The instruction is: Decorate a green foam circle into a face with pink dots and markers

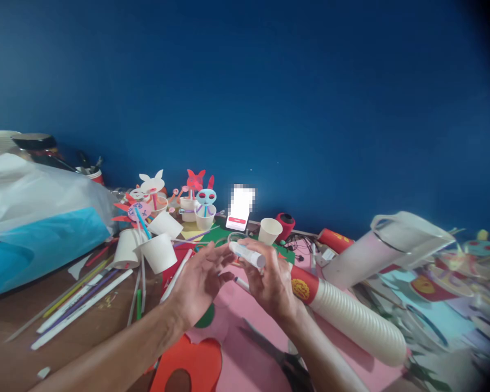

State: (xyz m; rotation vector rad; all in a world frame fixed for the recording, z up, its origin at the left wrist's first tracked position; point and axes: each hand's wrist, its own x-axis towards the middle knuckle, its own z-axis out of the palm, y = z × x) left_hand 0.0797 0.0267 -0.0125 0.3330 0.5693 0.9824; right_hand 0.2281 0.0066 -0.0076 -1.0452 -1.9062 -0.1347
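The right hand (273, 280) grips a white tube (248, 254). The left hand (200, 280) is near it, fingers apart. Pink paper (237, 360) lies below.

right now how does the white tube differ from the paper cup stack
The white tube is held in the right hand; the paper cup stack lies on its side. The tube is much shorter and smooth-sided; the stack is long and ridged. Both are mainly white.
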